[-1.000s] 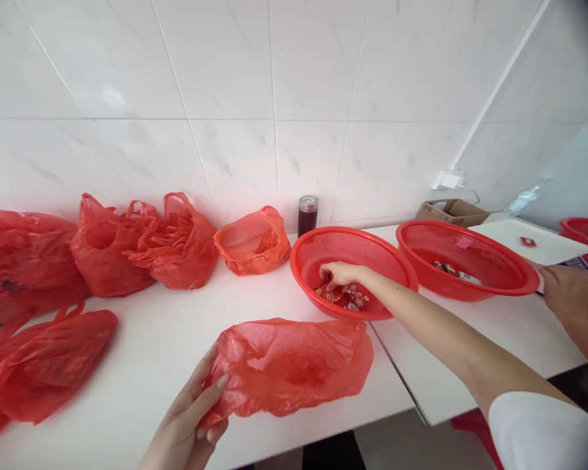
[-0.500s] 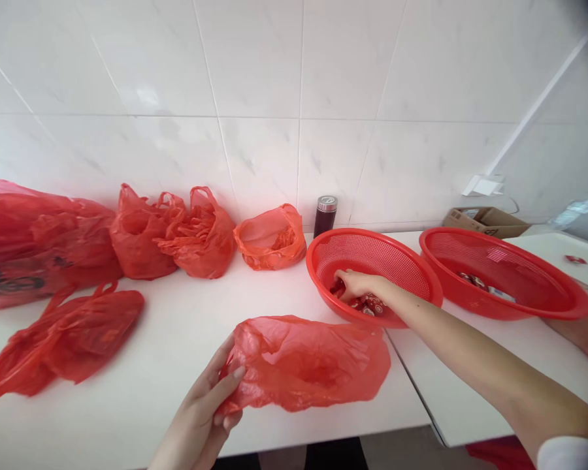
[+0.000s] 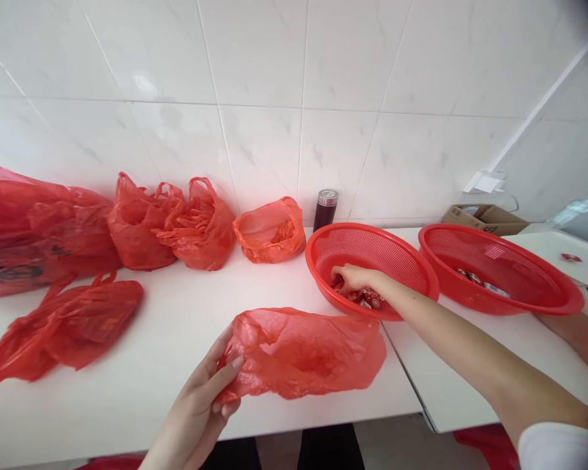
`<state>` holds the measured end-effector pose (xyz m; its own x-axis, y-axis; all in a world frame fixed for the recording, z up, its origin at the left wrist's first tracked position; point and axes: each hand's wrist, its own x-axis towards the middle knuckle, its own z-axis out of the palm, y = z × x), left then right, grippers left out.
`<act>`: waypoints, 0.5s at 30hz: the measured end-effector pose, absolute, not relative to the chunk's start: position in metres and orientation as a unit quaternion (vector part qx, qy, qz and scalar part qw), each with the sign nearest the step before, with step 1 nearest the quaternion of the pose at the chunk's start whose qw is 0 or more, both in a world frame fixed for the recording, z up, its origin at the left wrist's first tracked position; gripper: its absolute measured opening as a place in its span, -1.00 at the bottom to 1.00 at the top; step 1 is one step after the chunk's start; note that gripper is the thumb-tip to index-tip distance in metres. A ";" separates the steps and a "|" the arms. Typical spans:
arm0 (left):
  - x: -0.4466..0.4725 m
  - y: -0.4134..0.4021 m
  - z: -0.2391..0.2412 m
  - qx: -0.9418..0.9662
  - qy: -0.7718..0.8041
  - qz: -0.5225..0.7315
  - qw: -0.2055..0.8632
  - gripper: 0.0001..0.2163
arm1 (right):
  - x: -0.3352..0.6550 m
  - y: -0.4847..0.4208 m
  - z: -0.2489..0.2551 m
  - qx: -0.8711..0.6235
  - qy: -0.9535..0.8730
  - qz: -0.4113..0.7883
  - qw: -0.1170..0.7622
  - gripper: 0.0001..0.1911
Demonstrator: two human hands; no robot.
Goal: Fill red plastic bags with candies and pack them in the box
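Red plastic bag (image 3: 304,352), crumpled, on the white counter (image 3: 176,313).
Left hand (image 3: 200,405) pinches its near edge; beyond those fingers, right hand (image 3: 355,277) curls over wrapped pieces (image 3: 372,299) in the red basket (image 3: 372,251), grip perhaps shut, unclear.

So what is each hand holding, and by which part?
Left hand pinches the red plastic bag by its left edge. Right hand rests on small packets in the nearer red basket; grip unclear.
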<state>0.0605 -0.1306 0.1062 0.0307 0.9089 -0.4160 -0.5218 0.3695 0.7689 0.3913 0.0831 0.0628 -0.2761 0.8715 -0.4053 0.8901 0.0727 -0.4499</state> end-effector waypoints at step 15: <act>0.061 -0.131 0.108 0.212 0.471 0.521 0.680 -0.51 | 0.424 0.091 0.095 0.613 0.702 -0.341 -0.127 -0.78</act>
<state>0.0613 -0.1310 0.1083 0.0145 0.9074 -0.4200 -0.5086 0.3684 0.7782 0.4245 0.0913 0.0947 -0.2167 0.9464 -0.2394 0.7733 0.0167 -0.6338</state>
